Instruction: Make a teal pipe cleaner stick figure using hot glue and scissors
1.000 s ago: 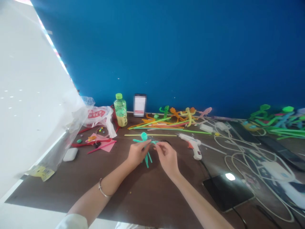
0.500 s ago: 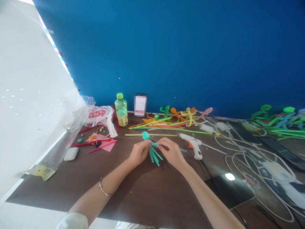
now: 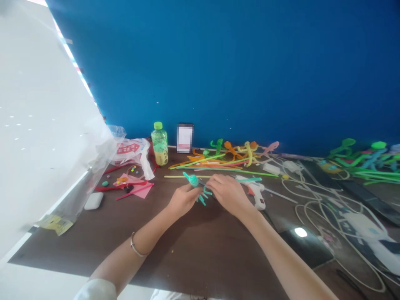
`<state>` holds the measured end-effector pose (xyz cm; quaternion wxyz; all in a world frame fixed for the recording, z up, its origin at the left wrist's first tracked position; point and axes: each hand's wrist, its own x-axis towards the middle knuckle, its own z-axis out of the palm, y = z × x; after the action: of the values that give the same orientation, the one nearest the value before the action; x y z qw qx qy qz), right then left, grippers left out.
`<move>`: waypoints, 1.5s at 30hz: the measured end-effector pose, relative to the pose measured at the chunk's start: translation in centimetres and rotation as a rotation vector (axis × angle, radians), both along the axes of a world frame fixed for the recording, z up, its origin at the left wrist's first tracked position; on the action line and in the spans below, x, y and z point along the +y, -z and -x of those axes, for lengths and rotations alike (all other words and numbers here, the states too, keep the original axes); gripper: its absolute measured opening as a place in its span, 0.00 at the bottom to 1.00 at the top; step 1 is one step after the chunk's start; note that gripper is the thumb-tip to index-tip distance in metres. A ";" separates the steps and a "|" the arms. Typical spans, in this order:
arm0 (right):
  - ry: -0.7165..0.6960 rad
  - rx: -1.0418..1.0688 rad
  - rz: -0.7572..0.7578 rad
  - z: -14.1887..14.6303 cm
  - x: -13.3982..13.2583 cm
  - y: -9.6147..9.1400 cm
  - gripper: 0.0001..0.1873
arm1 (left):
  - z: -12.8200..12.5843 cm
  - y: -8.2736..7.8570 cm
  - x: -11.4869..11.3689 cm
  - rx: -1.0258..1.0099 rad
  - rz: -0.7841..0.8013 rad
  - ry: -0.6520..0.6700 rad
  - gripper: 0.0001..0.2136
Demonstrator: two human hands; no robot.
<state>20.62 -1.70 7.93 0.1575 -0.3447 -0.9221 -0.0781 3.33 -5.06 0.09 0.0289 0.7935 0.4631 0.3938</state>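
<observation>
A small teal pipe-cleaner figure [image 3: 197, 186] with a round head and several dangling legs is held just above the dark brown table [image 3: 193, 254]. My left hand [image 3: 182, 201] pinches it from the left, fingers closed on its body. My right hand [image 3: 229, 193] grips it from the right, fingers curled over a teal strand that sticks out toward the white glue gun [image 3: 255, 192].
Loose pipe cleaners and several finished figures [image 3: 233, 156] lie at the back by the blue wall. A green bottle [image 3: 159, 143], plastic bags [image 3: 129, 152], pink paper scraps [image 3: 133, 186] and a white case [image 3: 93, 201] sit left. White cables [image 3: 321, 200] and a dark tablet [image 3: 308, 246] lie right.
Both hands shifted slightly right and away from me with the figure. The figure has been turned, so its legs bunch shorter and a teal strand now points right past my right hand.
</observation>
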 end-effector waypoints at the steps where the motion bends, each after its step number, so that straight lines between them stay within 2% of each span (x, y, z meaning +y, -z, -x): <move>1: 0.017 0.031 -0.009 0.1 -0.2 0.1 0.10 | -0.1 0.0 0.0 0.014 -0.008 -0.029 0.12; 5: 0.125 0.204 -0.007 0.9 -1.6 1.0 0.11 | -0.4 0.4 0.0 -0.023 -0.043 -0.111 0.11; 10: 0.160 0.436 0.020 1.9 -3.6 3.2 0.10 | -0.6 0.7 0.0 -0.300 -0.004 -0.143 0.09; 13: 0.133 0.519 0.077 2.0 -3.9 4.2 0.11 | -0.9 0.5 0.1 -0.510 0.119 -0.097 0.09; 17: 0.086 0.591 0.234 1.2 -2.7 4.5 0.11 | -1.2 0.5 0.4 -0.711 0.268 0.014 0.11; 19: 0.062 0.581 0.329 0.5 -1.6 4.3 0.10 | -1.2 0.6 0.5 -0.723 0.292 0.073 0.11; 22: 0.039 0.510 0.395 -0.4 -0.2 3.4 0.08 | -0.9 0.7 0.6 -0.601 0.251 0.129 0.10; 26: 0.009 0.288 0.243 -1.0 0.5 1.6 0.09 | -0.3 0.7 0.5 -0.337 0.129 0.150 0.09; 29: 0.013 0.101 0.092 -0.6 0.1 0.5 0.09 | -0.2 0.8 0.3 -0.198 0.022 0.092 0.09; 33: 0.105 0.128 0.036 0.6 -1.0 0.6 0.09 | -0.2 1.0 0.3 -0.107 -0.085 -0.040 0.09; 36: 0.164 0.287 0.078 1.4 -1.9 1.6 0.09 | -0.3 1.0 0.2 -0.163 -0.089 -0.118 0.08; 39: 0.163 0.441 0.131 2.0 -2.8 3.0 0.09 | -0.5 0.7 0.1 -0.320 -0.019 -0.153 0.08; 45: 0.099 0.492 0.163 2.0 -2.8 4.8 0.13 | -0.9 0.3 0.6 -0.701 0.243 -0.079 0.08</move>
<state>18.66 -4.52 3.16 0.3447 -0.4097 -0.8412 0.0752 4.23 -4.48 -0.26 0.2642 0.5827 0.4988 0.5847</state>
